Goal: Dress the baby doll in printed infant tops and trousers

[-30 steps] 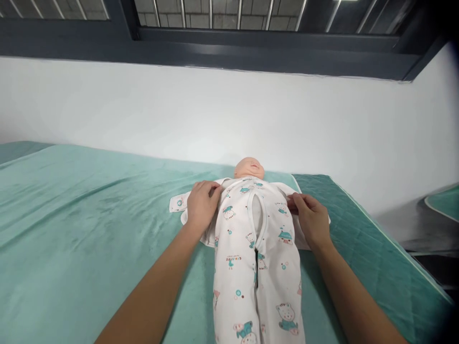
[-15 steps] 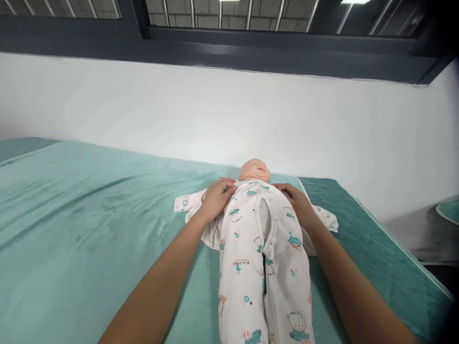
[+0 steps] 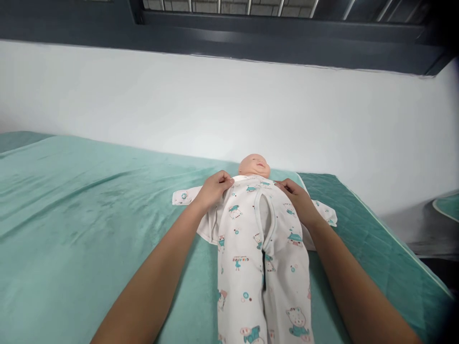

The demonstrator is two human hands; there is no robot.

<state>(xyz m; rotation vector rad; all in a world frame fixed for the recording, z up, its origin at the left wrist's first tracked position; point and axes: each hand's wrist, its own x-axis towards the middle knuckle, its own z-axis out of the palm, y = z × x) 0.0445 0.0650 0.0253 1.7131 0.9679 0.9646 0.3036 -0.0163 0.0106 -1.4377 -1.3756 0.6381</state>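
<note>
A baby doll [image 3: 254, 165] lies on its back on the green bed cover, its bald head toward the wall. White baby pants [image 3: 242, 248] printed with cartoon animals are spread over its body, waist at the neck, with an open slit at the crotch. Under them shows a white baby shirt [image 3: 208, 229], sleeves stretched out to both sides. My left hand [image 3: 214, 188] pinches the pants' upper left corner beside the doll's neck. On the other side my right hand [image 3: 296, 197] has its closed fingers on the upper right edge of the pants.
A pale green cover [image 3: 89, 215] spreads over the bed, with a darker quilted one [image 3: 362, 239] at the right. The white wall [image 3: 215, 105] rises right behind the doll's head, below a dark window frame [image 3: 229, 36]. Another green edge [image 3: 450, 205] shows at far right.
My left hand has lifted slightly and its fingers have closed more on the pants' corner. My right hand has shifted little. The view has tilted down slightly.
</note>
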